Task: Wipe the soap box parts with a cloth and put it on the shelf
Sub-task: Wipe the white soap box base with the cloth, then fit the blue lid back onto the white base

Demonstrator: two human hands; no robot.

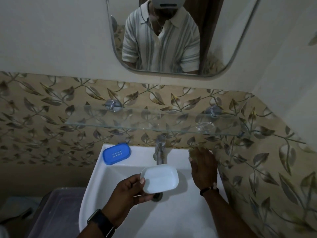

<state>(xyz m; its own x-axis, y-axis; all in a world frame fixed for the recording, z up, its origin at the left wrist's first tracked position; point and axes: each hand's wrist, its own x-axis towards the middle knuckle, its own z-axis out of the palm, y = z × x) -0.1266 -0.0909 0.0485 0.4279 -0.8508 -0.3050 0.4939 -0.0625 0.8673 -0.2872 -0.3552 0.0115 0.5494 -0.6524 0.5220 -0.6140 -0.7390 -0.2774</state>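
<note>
Your left hand is holding the white soap box tray over the sink, just in front of the tap. Fingers are closing on the tray's near-left rim, thumb on top, rest curled under. The tray is sitting open side up, tilted slightly, and hiding most of the drain.

Your right hand is resting at the sink's back-right corner, next to the leaf-pattern wall tile. It's lying palm down over a pale cloth, only a scrap of which is showing past the fingertips. Can't tell if you're gripping it or just pressing on it.

The blue soap box insert, the part with drain holes, is lying on the sink's back-left ledge, well apart from both hands.

The glass shelf is sitting above the tap, on two metal wall brackets. The mirror above it is showing your striped shirt.
</note>
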